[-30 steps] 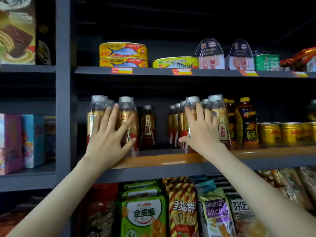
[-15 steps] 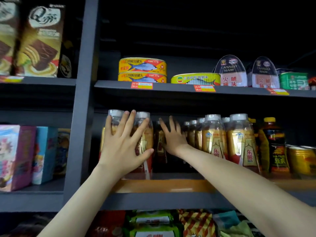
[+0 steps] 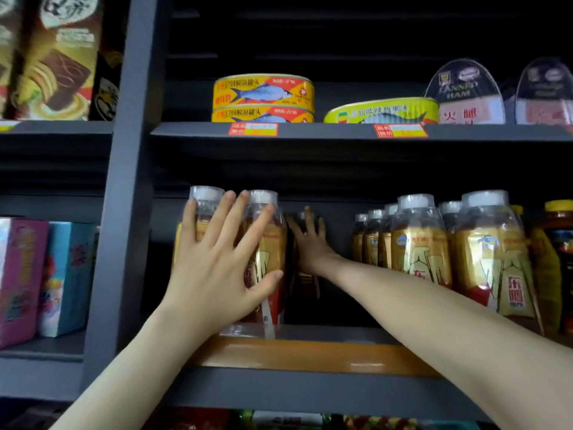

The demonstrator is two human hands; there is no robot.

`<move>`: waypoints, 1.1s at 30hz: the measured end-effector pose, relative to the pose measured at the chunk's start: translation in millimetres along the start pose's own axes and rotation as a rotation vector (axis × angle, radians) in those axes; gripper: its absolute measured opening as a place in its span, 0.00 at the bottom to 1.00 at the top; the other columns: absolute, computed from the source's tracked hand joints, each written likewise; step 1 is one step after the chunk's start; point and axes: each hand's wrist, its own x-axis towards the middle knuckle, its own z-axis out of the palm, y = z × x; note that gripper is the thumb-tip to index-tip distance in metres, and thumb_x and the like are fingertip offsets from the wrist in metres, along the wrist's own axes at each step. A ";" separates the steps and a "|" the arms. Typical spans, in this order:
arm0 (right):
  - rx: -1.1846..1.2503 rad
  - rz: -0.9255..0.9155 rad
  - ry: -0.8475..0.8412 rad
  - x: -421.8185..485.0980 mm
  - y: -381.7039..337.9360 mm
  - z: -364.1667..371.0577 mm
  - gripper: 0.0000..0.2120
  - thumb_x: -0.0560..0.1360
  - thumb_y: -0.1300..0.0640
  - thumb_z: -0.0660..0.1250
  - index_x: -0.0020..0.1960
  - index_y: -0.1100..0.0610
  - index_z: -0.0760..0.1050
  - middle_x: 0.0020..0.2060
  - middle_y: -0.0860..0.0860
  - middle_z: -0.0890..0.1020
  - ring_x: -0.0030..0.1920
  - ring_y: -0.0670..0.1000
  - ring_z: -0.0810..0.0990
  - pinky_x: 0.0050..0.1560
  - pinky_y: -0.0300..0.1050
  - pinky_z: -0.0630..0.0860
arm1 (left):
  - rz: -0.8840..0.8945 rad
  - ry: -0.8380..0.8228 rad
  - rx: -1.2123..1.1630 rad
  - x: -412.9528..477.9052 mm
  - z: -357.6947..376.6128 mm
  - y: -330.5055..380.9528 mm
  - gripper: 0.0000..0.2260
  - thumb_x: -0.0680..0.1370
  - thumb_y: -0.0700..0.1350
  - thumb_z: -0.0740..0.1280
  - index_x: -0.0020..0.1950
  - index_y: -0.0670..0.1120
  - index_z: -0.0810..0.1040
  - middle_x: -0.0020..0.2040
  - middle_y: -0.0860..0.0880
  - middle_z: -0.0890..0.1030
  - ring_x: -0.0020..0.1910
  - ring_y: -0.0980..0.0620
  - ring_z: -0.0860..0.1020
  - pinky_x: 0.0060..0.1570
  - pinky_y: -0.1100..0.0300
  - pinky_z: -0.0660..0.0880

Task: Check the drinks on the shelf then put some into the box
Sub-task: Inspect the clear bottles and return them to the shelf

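Amber drink bottles with clear-wrapped white caps stand on the middle shelf. My left hand lies flat with spread fingers against the two front bottles on the left. My right hand reaches deep into the dark gap between the groups, fingers spread on a lone bottle at the back, which it mostly hides. A row of several more bottles stands to the right of my right forearm. No box is in view.
Fish cans and ham tins sit on the shelf above. A grey upright post divides off snack boxes at left. A dark bottle with a yellow cap stands at far right. Snack bags show below.
The view moved closer and up. My right hand left the right-hand bottle group and reached further back into the gap. My left hand stayed on the left bottles.
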 end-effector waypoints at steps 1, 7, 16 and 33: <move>0.029 0.008 0.005 0.4 -0.4 1.4 0.46 0.77 0.51 0.68 0.77 0.41 0.34 0.72 0.50 0.24 0.73 0.65 0.28 0.72 0.68 0.49 | 0.004 0.003 0.004 0.2 0.7 0.5 0.35 0.75 0.66 0.55 0.78 0.48 0.61 0.75 0.38 0.65 0.75 0.39 0.62 0.72 0.34 0.50; 0.130 0.072 0.022 3.1 4.1 10.2 0.45 0.78 0.55 0.67 0.78 0.41 0.36 0.70 0.48 0.21 0.74 0.70 0.36 0.72 0.61 0.57 | 0.008 -0.010 0.007 -1.0 0.4 0.4 0.35 0.75 0.66 0.54 0.78 0.47 0.62 0.75 0.38 0.65 0.75 0.39 0.62 0.72 0.34 0.49; 0.202 0.155 0.133 -13.1 1.9 5.3 0.44 0.77 0.70 0.62 0.77 0.39 0.41 0.74 0.45 0.27 0.75 0.69 0.50 0.67 0.58 0.67 | 0.002 -0.024 0.000 -1.1 -0.3 0.1 0.35 0.75 0.66 0.55 0.77 0.47 0.63 0.73 0.38 0.69 0.73 0.38 0.65 0.71 0.33 0.52; 0.075 -0.231 0.382 -135.6 -17.6 -58.3 0.50 0.74 0.66 0.69 0.74 0.30 0.41 0.74 0.37 0.31 0.77 0.60 0.50 0.70 0.57 0.67 | -0.007 -0.043 -0.101 2.1 0.8 -1.8 0.35 0.75 0.65 0.53 0.77 0.47 0.64 0.72 0.37 0.69 0.72 0.36 0.65 0.71 0.33 0.47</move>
